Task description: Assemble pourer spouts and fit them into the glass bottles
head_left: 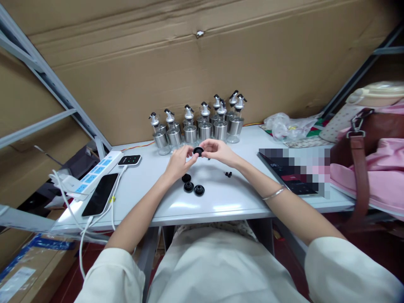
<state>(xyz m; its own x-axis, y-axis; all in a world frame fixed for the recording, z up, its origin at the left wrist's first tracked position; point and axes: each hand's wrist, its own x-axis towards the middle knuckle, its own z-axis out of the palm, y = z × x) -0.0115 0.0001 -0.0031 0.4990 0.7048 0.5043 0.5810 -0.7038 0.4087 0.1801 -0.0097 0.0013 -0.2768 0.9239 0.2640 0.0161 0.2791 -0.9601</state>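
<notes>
Between my left hand [180, 161] and my right hand [221, 152] is a round black cap [198, 150], pinched by the fingers of both hands above the table. Three similar black caps lie nearer the front edge: one partly behind my left forearm [186, 178], one with a raised centre [188, 187], and another [199, 190] beside it. Small black pieces [228, 174] rest to the right, below my right wrist. Behind my hands stand several glass bottles [190, 134] with steel bands and silver-and-black pour spouts [188, 111].
At the left lie a phone [100, 194], a power strip [94, 174], a small white device [129, 160] and white cables [118, 181]. A tablet [285, 172], a plastic bag [288, 126] and a pink bag [356, 181] with a brown strap are on the right. Cardboard [158, 63] backs the table.
</notes>
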